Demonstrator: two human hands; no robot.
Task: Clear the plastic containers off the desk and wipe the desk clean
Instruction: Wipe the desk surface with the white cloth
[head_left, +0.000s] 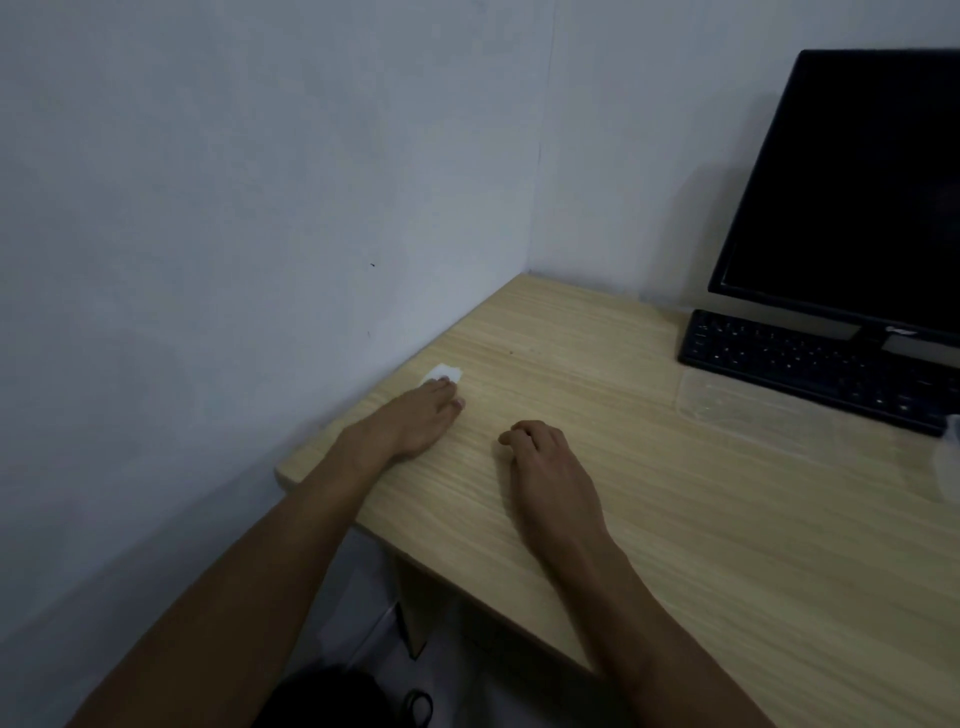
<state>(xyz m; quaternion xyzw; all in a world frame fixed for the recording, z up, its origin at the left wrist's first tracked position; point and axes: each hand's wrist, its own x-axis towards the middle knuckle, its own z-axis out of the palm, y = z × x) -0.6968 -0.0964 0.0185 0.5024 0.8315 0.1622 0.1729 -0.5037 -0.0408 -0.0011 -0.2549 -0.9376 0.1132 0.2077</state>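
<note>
My left hand (421, 415) lies flat near the left edge of the light wooden desk (701, 519), its straight fingers pressing on a small white tissue (444, 372). My right hand (543, 460) rests on the desk to the right of it, fingers loosely curled and holding nothing. A clear flat plastic lid or container (727, 402) lies in front of the keyboard. Another clear plastic container (948, 457) is cut off by the right edge of the view.
A black monitor (852, 187) and a black keyboard (810, 364) stand at the back right of the desk. Grey walls meet in the corner behind the desk. The desk's left edge drops to the floor, where a dark object (332, 696) lies.
</note>
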